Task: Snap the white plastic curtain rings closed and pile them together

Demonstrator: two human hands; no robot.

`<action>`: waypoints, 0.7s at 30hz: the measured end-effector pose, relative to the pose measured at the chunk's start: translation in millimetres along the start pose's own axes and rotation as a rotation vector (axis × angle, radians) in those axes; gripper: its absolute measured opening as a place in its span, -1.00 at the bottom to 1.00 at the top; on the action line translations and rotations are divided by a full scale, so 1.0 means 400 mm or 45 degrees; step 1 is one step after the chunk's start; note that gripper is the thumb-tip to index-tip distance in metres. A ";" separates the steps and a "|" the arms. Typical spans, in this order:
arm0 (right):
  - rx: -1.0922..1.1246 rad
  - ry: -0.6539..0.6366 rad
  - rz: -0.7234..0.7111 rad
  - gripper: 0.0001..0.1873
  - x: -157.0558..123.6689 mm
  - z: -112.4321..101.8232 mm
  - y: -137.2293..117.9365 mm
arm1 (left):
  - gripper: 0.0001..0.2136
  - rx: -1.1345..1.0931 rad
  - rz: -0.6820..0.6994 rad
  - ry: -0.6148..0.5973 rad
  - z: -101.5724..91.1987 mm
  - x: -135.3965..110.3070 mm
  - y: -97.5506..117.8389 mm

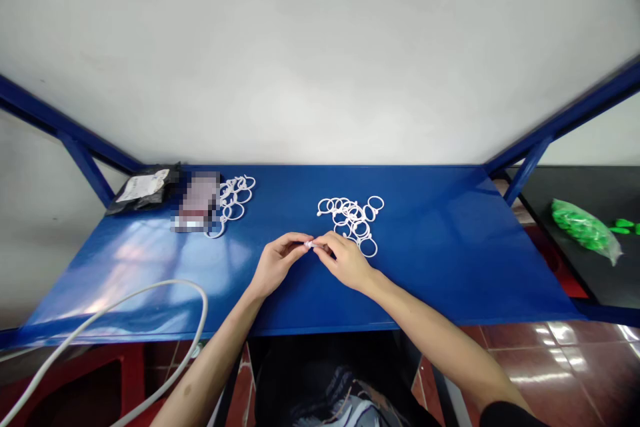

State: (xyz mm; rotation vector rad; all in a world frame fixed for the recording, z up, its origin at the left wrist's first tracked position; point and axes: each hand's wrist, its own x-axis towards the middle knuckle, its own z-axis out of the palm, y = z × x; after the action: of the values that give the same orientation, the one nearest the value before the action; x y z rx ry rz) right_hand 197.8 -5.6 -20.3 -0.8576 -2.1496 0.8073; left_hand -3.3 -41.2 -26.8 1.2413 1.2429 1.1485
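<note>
My left hand [277,262] and my right hand [349,259] meet above the front middle of the blue table, both closed in a pinch. Between their fingertips shows a small part of a white plastic ring [309,244]; the fingers hide most of it, so its shape is hard to make out. Just beyond my right hand lies a loose pile of white plastic rings [356,213], several with small round knobs. A second group of such rings [233,212] rests farther left.
On the blue table [450,247], a blurred-out flat object [200,197] and a black plastic package [143,192] with a white label lie at the back left. A white cable [173,281] loops over the left front edge. A bag of green pieces [583,223] sits on a dark surface at right.
</note>
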 end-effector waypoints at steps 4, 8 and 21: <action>-0.053 0.011 -0.005 -0.86 0.001 -0.001 0.000 | -0.83 0.031 0.074 0.004 0.000 0.000 -0.004; -0.176 -0.018 -0.032 -0.83 0.000 -0.003 -0.001 | -0.84 0.064 0.109 0.028 0.007 -0.001 -0.007; -0.405 -0.038 -0.159 -0.67 -0.013 0.009 0.010 | -0.91 0.186 0.328 0.047 0.012 -0.009 -0.015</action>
State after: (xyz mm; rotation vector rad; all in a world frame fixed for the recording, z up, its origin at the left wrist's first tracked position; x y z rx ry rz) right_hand 199.1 -8.4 -27.1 -0.8602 -2.3698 0.4234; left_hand 1.3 -45.0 -32.8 1.5305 1.2375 1.2870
